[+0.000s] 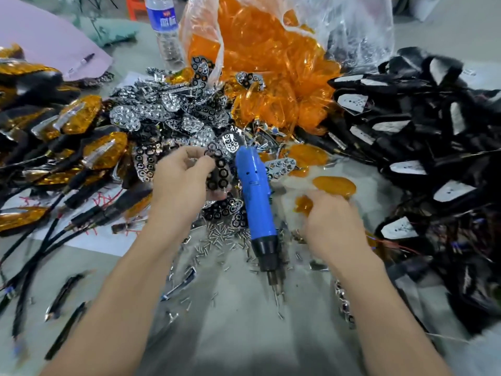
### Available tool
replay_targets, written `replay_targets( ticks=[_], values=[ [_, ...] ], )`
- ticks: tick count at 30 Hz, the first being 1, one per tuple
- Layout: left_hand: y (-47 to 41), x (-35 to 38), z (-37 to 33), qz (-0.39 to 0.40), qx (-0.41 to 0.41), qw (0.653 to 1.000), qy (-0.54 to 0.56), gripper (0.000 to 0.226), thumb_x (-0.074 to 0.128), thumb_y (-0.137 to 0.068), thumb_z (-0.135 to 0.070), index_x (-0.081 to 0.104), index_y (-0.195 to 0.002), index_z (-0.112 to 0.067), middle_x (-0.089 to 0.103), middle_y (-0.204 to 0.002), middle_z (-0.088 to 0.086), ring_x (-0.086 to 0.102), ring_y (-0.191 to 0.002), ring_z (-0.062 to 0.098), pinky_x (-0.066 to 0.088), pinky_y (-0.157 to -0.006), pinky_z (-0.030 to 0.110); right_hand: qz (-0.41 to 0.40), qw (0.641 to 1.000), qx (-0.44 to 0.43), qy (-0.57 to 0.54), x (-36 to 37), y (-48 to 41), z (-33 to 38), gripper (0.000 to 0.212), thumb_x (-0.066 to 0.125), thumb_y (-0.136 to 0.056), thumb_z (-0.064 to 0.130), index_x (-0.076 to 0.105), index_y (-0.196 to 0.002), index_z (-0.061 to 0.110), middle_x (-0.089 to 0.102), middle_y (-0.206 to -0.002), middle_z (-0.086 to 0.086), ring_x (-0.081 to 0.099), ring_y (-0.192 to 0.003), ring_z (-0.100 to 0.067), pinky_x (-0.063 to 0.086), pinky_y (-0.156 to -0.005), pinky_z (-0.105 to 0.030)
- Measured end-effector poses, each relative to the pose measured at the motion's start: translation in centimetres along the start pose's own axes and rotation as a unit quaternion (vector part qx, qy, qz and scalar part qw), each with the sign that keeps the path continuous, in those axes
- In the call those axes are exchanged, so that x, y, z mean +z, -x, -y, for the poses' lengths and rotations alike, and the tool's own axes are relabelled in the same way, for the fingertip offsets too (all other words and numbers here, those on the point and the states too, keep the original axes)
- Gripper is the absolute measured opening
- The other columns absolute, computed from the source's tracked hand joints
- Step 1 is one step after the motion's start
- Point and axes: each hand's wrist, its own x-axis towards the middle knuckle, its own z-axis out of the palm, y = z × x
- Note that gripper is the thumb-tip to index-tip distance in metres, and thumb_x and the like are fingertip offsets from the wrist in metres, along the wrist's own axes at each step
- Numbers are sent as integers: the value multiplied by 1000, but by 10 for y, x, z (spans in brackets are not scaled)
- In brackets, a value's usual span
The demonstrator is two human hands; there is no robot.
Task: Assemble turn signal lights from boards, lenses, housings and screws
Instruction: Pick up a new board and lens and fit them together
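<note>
Presently, the left hand (181, 175) is curled, with thumb and fingertips pinched on a chrome reflector board (218, 165) at the near edge of the board pile (162, 115) in the middle of the worktop (97, 260). The right hand (330, 215) is closed around an amber lens (303, 206). A blue screwdriver (254, 196) is positioned between the hands, above loose screws (217, 240). A clear plastic bag (352, 28) at the far edge is filled with amber lenses (257, 63). Black housings (433, 131) are heaped along the right edge.
</note>
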Motion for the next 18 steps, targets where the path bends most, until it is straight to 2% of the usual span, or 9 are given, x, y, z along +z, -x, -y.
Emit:
replay_targets(
  ticks=[2,4,6,8,9,11,13,15,18],
  values=[
    [8,7,1,14,-15,999,31,14,58,-95,-8,60,-87,-19,78,-78,7,69,-55,22,53,-44,28,-27,999,-36,-30,2,2,-3,47,67,-87,11,65,-130,30,70,-114,-4,60,-104,-26,41,-89,-38],
    [13,14,4,24,-14,999,24,13,59,-92,-10,58,-85,-21,78,-80,13,66,-53,22,45,-39,25,-51,985,-32,-159,-2,4,-7,48,68,-92,14,62,-130,44,67,-106,7,59,-86,-6,46,-77,-23],
    [19,20,6,45,-14,999,15,14,63,-89,-13,60,-83,-25,77,-81,13,65,-53,17,41,-37,24,-44,957,-27,-286,-6,6,-8,40,64,-98,15,64,-121,48,67,-95,20,61,-79,2,47,-68,-13],
    [26,25,9,66,-2,998,-7,22,68,-88,-14,66,-76,-32,74,-75,4,62,-56,11,43,-39,24,-32,925,-39,-376,-9,9,-3,36,62,-99,9,71,-113,41,71,-100,23,65,-94,4,55,-86,-22],
    [29,27,11,70,2,997,-19,27,71,-89,-14,69,-74,-36,72,-70,-5,60,-56,5,45,-40,23,-24,903,-45,-427,-12,11,1,37,63,-98,3,75,-111,36,74,-105,21,67,-102,2,55,-93,-27],
    [34,29,13,74,4,997,-17,35,75,-91,-12,72,-73,-42,69,-66,-14,58,-57,0,48,-43,24,2,858,-59,-510,-15,16,11,46,64,-93,-7,80,-107,33,74,-116,18,63,-118,2,50,-103,-28],
    [38,31,15,84,2,996,2,38,74,-91,-9,74,-74,-43,70,-66,-12,60,-58,2,49,-43,23,15,861,-82,-502,-13,21,18,55,67,-89,-12,83,-99,40,65,-137,19,47,-136,8,39,-112,-20],
    [41,31,16,97,-2,995,20,40,73,-93,-7,74,-75,-42,70,-66,-10,62,-57,4,49,-44,23,-2,875,-90,-476,-6,24,24,62,68,-88,-14,80,-93,46,57,-146,21,39,-140,12,35,-110,-10],
    [39,22,20,97,-12,995,14,39,73,-93,-9,74,-83,-46,74,-72,-7,67,-58,8,53,-46,26,-45,874,-66,-479,8,28,35,71,64,-87,-19,77,-90,51,61,-137,24,50,-127,18,46,-110,-20]
  ],
)
